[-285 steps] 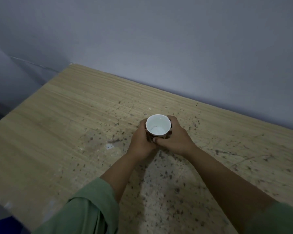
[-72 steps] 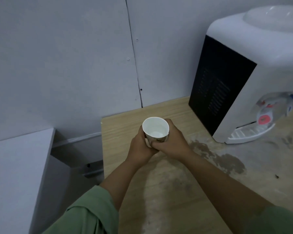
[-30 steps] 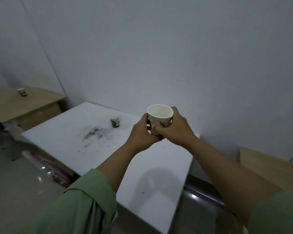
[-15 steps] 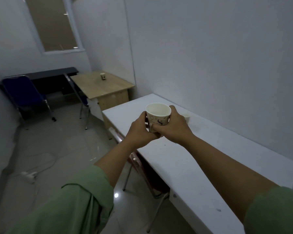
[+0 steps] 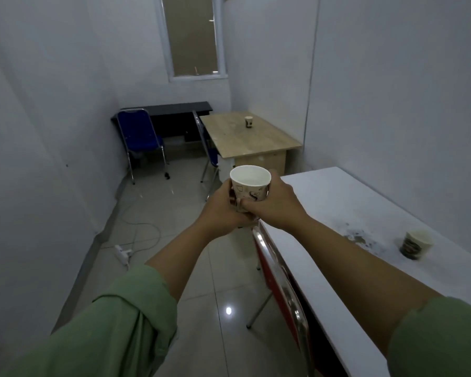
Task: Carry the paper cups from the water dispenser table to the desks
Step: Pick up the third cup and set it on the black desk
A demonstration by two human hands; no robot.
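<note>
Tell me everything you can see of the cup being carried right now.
The paper cup is white with dark printed drawings on its wall, a rolled rim and a pale inside; whether it holds anything cannot be told. It is upright, in the air over the floor beside the white desk. The left hand and right hand wrap its lower half.

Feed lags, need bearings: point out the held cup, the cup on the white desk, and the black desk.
held cup (image 5: 252, 193), head view, printed side
white-desk cup (image 5: 415, 244), head view, side wall
black desk (image 5: 172, 108), head view, top

Both hands, left (image 5: 220, 211) and right (image 5: 273, 205), grip an upright printed white paper cup (image 5: 250, 186); another patterned cup (image 5: 416, 244) stands on the white counter (image 5: 337, 202) right of them.
</note>
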